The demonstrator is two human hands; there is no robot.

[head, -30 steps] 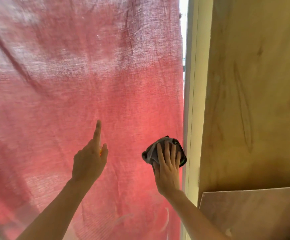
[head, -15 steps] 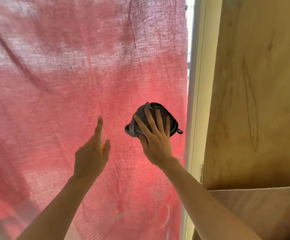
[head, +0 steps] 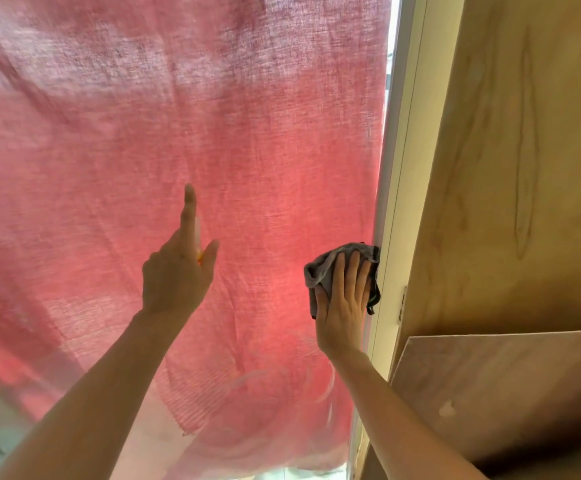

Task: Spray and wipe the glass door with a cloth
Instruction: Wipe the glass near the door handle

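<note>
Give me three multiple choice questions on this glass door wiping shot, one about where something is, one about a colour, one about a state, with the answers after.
1. Where is the cloth on the glass door?
A. against its right frame
B. at the top left
C. on the floor

2. What colour is the curtain behind the glass?
A. blue
B. red-pink
C. green

3. How does the right hand lie on the cloth?
A. flat, fingers straight, pressing
B. in a fist beside it
C. pinching one corner

Answers: 1 A, the cloth touches the pale frame. 2 B, the lit fabric is red-pink. 3 A, straight fingers spread over the cloth.
</note>
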